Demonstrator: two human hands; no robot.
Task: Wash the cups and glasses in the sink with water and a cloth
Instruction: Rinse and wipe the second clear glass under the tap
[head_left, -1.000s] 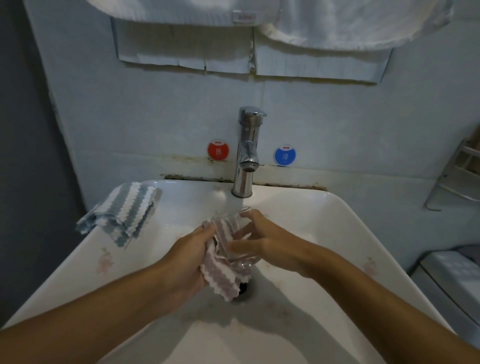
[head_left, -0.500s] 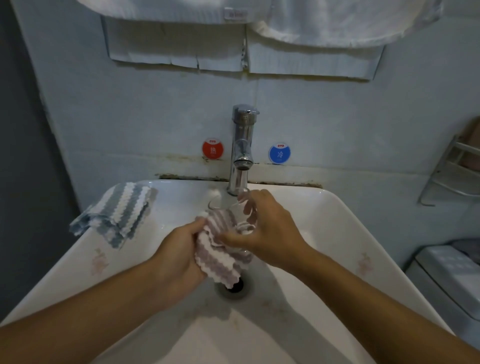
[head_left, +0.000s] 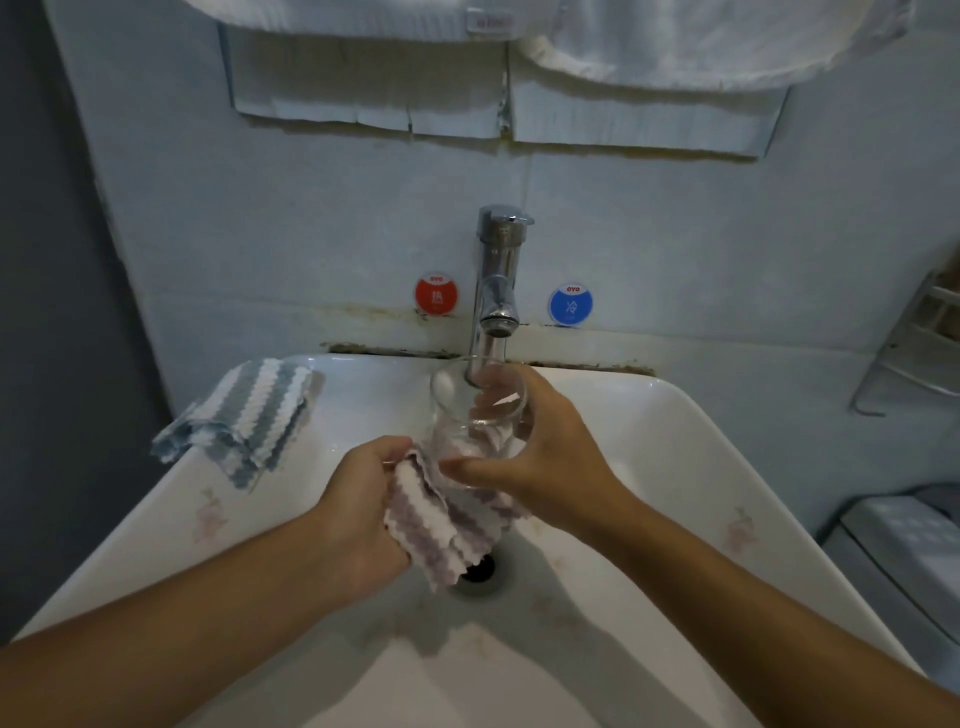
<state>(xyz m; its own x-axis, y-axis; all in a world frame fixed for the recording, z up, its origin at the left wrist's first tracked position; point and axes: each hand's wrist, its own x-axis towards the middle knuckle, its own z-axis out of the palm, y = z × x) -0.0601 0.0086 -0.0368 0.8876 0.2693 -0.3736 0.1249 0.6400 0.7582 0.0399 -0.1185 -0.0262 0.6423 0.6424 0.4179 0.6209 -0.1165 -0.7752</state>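
Right hand: your right hand (head_left: 540, 457) grips the clear glass (head_left: 475, 421), thumb across its near side and fingers wrapped round the far side.
Glass: upright, mouth just under the chrome faucet (head_left: 498, 280) spout, held over the white sink (head_left: 701, 467) basin; whether water runs, you cannot tell.
Left hand: your left hand (head_left: 363, 509) clutches the pink-and-white striped cloth (head_left: 436, 525), fingers curled into its folds.
Cloth: bunched against the lower left of the glass, its free end hanging above the drain (head_left: 478, 569).
Sink rim: a blue-and-white striped cloth (head_left: 244, 421) lies draped over the back left corner.
Wall: a red sticker (head_left: 436, 295) sits left of the faucet, a blue sticker (head_left: 570, 305) right of it.
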